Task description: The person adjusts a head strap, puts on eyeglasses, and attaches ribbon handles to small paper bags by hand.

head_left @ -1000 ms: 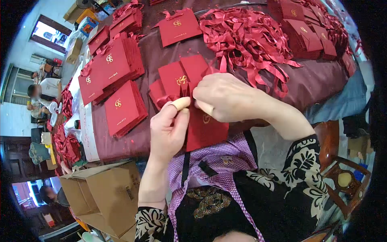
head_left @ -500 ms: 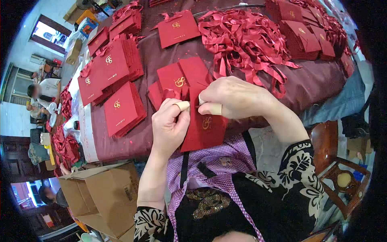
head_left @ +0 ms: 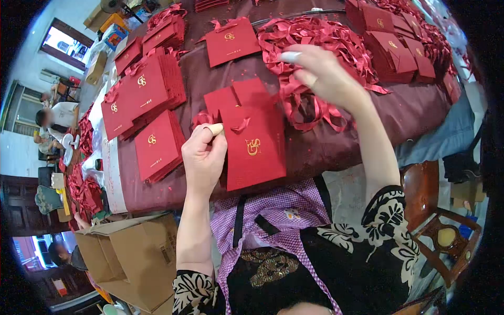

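A red paper bag [head_left: 257,157] with a gold emblem stands in front of me, a short red ribbon knot near its top. My left hand [head_left: 203,157] is closed at its upper left edge, with tape round a finger. More red bags [head_left: 220,100] lie just behind it. My right hand [head_left: 325,71] is over the heap of loose red ribbons [head_left: 325,37], slightly blurred. Its taped thumb and finger are apart, and I make out nothing held between them.
Stacks of red bags stand on the left [head_left: 149,86] and right [head_left: 391,55] of the dark red tablecloth [head_left: 336,152]. One bag [head_left: 232,42] lies at the back. An open cardboard box [head_left: 134,257] is below left, a wooden chair [head_left: 446,236] at right. People sit at far left.
My right hand has left the bag and moved up and right to the ribbons. The bag has turned more upright and faces me, and my left hand has shifted slightly left.
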A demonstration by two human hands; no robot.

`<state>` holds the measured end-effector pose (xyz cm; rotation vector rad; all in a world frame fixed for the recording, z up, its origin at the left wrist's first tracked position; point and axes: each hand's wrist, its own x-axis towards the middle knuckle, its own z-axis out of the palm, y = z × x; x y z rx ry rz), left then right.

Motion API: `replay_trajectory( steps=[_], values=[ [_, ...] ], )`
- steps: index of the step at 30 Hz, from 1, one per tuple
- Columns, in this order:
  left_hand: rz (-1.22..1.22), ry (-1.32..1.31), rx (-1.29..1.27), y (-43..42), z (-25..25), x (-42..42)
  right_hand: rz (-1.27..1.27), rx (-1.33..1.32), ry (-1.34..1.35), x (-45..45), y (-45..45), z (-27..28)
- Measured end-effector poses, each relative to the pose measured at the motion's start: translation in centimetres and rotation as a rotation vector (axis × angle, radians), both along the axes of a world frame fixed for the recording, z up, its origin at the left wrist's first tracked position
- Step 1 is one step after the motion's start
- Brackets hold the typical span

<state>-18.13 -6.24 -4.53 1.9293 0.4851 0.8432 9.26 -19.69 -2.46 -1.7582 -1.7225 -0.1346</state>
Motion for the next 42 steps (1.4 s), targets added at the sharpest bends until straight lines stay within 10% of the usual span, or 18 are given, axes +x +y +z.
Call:
replay_trajectory(
  steps=[7,9,21,26,30,37,42],
  values=[
    [-0.063,0.016,0.111,-1.4,1.5,1.0,0.476,-0.047,0.205,-7.9,2.9,2.0],
    [-0.035,-0.017,-0.274,-1.3,1.3,0.6,0.492,0.003,0.227,-7.9,3.5,1.5],
    [-0.031,-0.457,-0.749,4.2,1.2,-2.3,0.431,-0.068,0.253,-5.9,2.1,1.6],
    [0.364,-0.075,0.088,2.5,2.5,-2.7,0.38,-0.092,0.252,-6.1,2.8,1.6],
    [0.052,0.172,0.459,-0.9,4.1,-2.6,0.363,-0.176,0.268,-6.4,3.6,2.2],
    [0.02,0.212,0.237,0.3,1.6,-2.8,0.462,-0.199,0.772,-4.6,4.2,1.0],
    [0.09,0.235,0.231,0.9,0.7,-3.4,0.338,-0.43,0.399,-3.1,2.4,-1.3]
  ],
)
